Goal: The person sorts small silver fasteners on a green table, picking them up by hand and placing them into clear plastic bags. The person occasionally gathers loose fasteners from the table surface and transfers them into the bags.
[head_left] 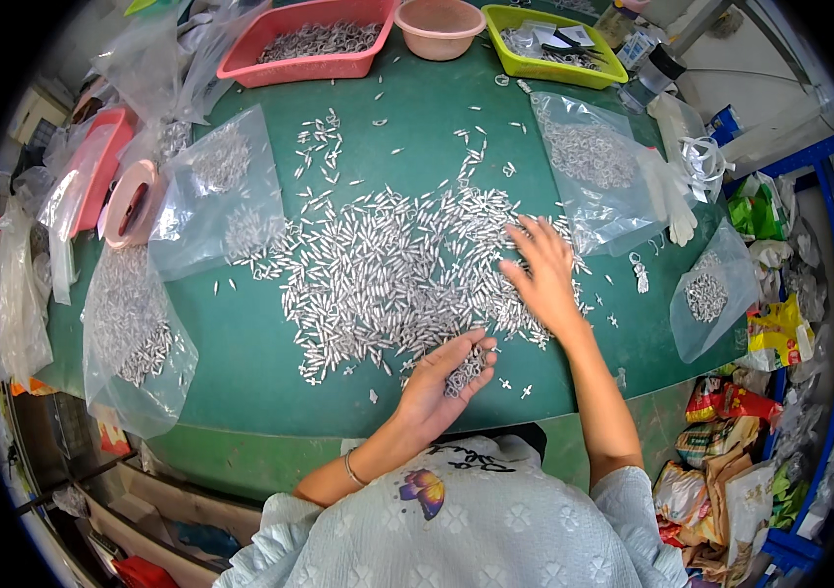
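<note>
A wide pile of small silvery spindle-shaped metal pieces (pixel 368 265) covers the middle of the green table. At the pile's near edge my left hand (pixel 425 390) is cupped, palm up, around a heap of small grey metal rings or clasps (pixel 464 374); their exact kind is too small to make out. My right hand (pixel 546 272) rests palm down on the right side of the pile, fingers spread among the pieces. Whether a piece lies under its fingertips cannot be seen.
Clear bags of metal parts lie at the left (pixel 211 196) and right (pixel 588 162). A red tray (pixel 324 69), a pink bowl (pixel 440 27) and a yellow-green tray (pixel 574 73) line the far edge. White gloves (pixel 672 196) lie at the right.
</note>
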The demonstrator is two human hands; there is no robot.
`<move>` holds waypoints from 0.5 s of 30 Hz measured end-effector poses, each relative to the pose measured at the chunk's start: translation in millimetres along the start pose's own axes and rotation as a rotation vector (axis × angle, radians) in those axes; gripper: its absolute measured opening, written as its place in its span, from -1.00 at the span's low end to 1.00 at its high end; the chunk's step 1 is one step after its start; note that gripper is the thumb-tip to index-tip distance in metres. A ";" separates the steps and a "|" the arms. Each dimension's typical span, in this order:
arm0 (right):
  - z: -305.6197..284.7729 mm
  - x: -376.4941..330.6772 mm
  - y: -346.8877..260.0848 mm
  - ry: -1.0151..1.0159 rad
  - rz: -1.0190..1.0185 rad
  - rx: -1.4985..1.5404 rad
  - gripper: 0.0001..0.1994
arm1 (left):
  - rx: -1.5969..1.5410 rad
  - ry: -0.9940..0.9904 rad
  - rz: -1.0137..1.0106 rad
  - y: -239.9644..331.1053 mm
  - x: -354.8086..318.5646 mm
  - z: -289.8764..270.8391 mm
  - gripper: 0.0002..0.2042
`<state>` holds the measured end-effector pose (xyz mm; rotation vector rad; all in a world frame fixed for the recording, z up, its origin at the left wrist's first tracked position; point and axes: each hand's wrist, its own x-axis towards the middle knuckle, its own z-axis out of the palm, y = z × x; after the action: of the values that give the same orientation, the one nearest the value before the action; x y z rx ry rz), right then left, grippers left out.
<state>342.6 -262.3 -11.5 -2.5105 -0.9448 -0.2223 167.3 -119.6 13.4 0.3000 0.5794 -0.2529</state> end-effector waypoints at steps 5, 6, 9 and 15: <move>-22.7 -32.6 -30.0 -0.252 -0.087 0.093 -0.47 | -0.033 0.023 0.063 2.4 -3.2 3.3 -0.71; -28.4 -39.7 -33.0 -0.308 -0.099 0.121 -0.47 | -0.059 0.018 0.072 2.8 -2.3 1.4 -0.71; -42.2 -53.8 -36.5 -0.418 -0.146 0.197 -0.56 | -0.136 0.025 0.056 3.0 0.2 -5.4 -0.71; -55.5 -52.6 -16.2 -0.293 -0.020 0.613 -0.82 | -0.195 0.017 0.007 2.4 2.8 -8.8 -0.66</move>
<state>292.7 -308.0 27.6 -1.9884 -0.9655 0.3870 165.9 -114.8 5.3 0.1163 0.6147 -0.1853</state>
